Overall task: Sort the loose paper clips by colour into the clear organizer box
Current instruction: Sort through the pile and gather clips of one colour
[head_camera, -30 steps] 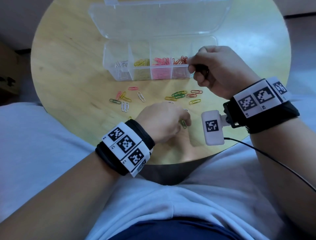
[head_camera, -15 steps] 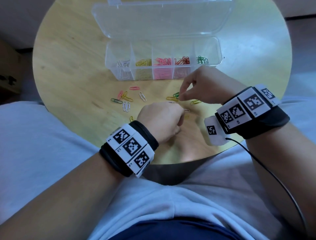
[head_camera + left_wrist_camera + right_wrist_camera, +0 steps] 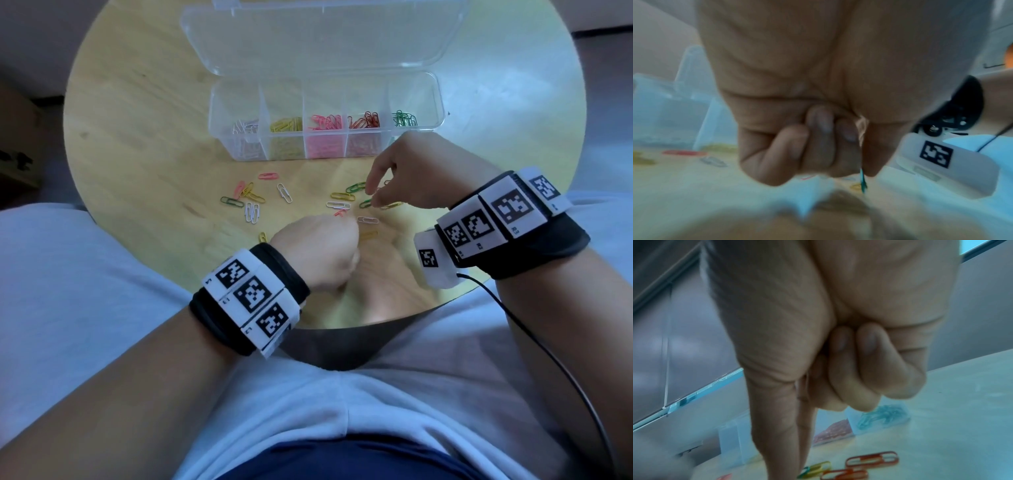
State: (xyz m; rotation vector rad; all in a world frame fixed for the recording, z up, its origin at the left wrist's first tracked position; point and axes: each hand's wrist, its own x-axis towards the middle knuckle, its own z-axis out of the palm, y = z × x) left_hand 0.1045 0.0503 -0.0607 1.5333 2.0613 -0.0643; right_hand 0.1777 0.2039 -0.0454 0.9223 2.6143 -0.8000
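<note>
Organizer box (image 3: 435, 102) holds colour-sorted clips; left hand (image 3: 318, 253) pinches a green clip (image 3: 863, 181), right hand (image 3: 411, 171) pinching, contents unclear.

- Your left wrist band (image 3: 250, 301) is black, topped by white blocks printed with black square codes.
- Your right wrist band (image 3: 507, 222) matches it, with a white camera pod (image 3: 433, 260) carrying one code.
- A thin black cable (image 3: 548, 363) trails from that pod.
- You wear a white shirt (image 3: 308, 394) and dark blue bottoms (image 3: 325, 459).
</note>
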